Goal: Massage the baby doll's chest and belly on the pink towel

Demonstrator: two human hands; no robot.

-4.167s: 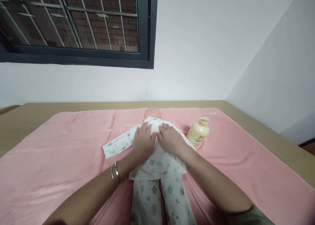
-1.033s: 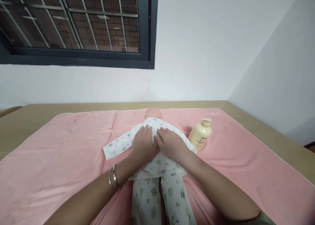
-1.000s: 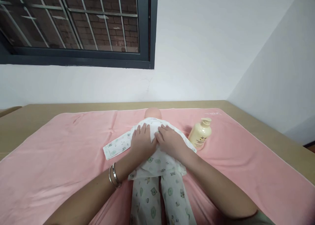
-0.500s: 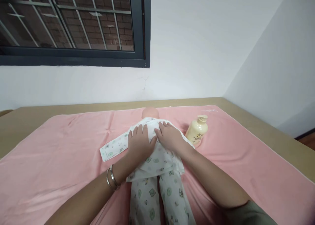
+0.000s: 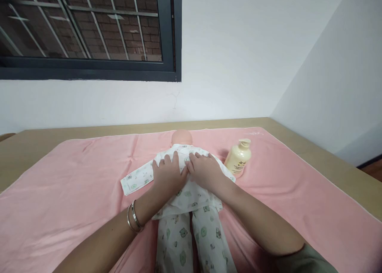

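The doll (image 5: 182, 137) lies stretched out on a pink blanket (image 5: 86, 193) spread over the tabletop (image 5: 325, 159). Both hands rest on the upper part of its white printed shirt (image 5: 192, 197): the left hand (image 5: 168, 173) open, fingers spread, on the doll's left side as seen here; the right hand (image 5: 208, 170) open too, fingers slightly bent, on its right. Trousers (image 5: 211, 241) cover the doll's legs, and a pump bottle (image 5: 238, 159) stands just to the doll's right
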